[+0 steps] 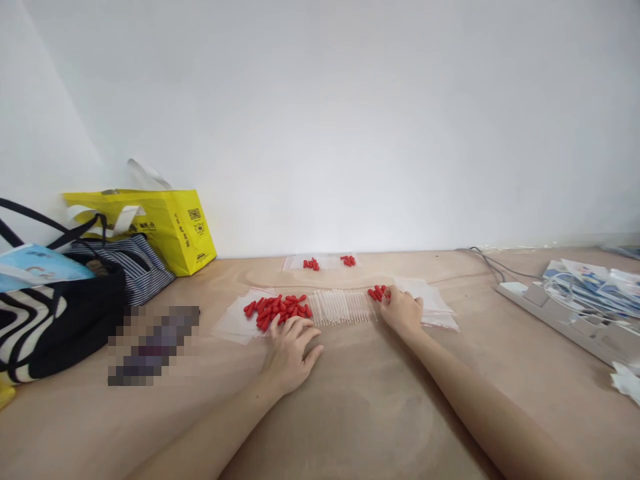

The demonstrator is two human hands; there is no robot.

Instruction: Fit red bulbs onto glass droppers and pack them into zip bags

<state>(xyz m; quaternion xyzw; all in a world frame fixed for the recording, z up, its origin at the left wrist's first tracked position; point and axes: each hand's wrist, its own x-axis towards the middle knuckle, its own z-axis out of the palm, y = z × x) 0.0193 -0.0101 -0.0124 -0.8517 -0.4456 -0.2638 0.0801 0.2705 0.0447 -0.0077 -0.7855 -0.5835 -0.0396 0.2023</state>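
My left hand (294,353) rests low over the wood-coloured table with its fingers spread. Its fingertips reach the near edge of a pile of small red bulb-shaped pieces (280,308), which lies partly on clear zip bags (237,319). To the right of the pile, thin white sticks (340,307) lie side by side in a row. At the row's right end my right hand (404,311) has its fingers pinched together at a small cluster of red pieces (375,293). A red piece shows at its fingertips, partly hidden by them. More flat clear bags (435,303) lie beyond this hand.
Near the wall, a clear bag (327,261) carries two small groups of red pieces. At left stand a yellow bag (185,230), a striped pouch (145,270) and a black-and-white bag (95,320), beside a blurred-out item (155,347). A power strip (555,317) lies at right.
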